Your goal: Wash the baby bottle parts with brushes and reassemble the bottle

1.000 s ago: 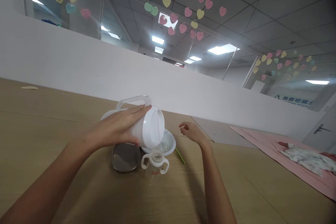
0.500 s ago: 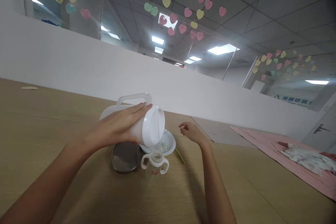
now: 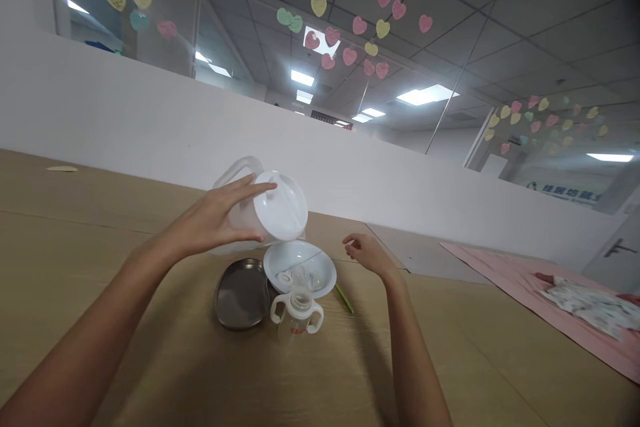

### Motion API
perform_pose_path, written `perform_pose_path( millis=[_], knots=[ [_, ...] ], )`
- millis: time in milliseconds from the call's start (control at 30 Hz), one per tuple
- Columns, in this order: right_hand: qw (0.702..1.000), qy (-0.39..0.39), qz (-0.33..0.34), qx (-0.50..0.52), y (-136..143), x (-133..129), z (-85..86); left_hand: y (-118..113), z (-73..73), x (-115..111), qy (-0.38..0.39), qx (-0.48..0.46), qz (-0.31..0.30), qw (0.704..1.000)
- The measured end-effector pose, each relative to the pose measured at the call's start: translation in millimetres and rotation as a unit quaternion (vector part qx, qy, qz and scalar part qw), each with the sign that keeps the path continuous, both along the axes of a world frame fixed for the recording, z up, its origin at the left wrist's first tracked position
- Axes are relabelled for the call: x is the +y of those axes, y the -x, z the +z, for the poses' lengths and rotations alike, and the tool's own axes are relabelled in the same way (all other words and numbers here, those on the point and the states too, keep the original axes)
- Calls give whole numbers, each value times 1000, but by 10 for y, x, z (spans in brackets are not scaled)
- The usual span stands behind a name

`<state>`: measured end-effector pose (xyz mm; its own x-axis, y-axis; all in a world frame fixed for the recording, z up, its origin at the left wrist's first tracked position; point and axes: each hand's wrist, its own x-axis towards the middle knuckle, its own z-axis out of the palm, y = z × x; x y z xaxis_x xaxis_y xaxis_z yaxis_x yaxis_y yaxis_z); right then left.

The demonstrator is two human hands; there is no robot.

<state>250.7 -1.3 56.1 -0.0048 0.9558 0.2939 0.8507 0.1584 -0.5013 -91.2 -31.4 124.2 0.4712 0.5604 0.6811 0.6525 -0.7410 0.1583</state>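
Head view: a left hand [image 3: 215, 223] grips a tilted white plastic lidded jug [image 3: 273, 210] above a white round bowl [image 3: 300, 268] and clear two-handled baby bottle [image 3: 297, 312] on the wooden surface [image 3: 475, 347]; the right hand [image 3: 367, 252] hovers, fingers loosely curled, empty.

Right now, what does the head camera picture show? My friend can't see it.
The left hand holds a white plastic jug tipped on its side above a white bowl on a wooden table. The right hand hovers empty beside the bowl. A two-handled baby bottle and a metal tray sit in front.
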Motion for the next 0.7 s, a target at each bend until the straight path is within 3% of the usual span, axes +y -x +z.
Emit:
perform_pose_path(
  millis=[200, 433, 700],
  knots=[
    [1000, 6, 3, 1, -34, 40, -35, 147, -143, 335, 73, -129, 116, 982],
    [1000, -1, 7, -1, -8, 21, -26, 310, -252, 538, 81, -145, 311, 936],
    [1000, 15, 13, -10, -37, 51, -72, 450, -339, 599, 109, -156, 326, 926]
  ],
)
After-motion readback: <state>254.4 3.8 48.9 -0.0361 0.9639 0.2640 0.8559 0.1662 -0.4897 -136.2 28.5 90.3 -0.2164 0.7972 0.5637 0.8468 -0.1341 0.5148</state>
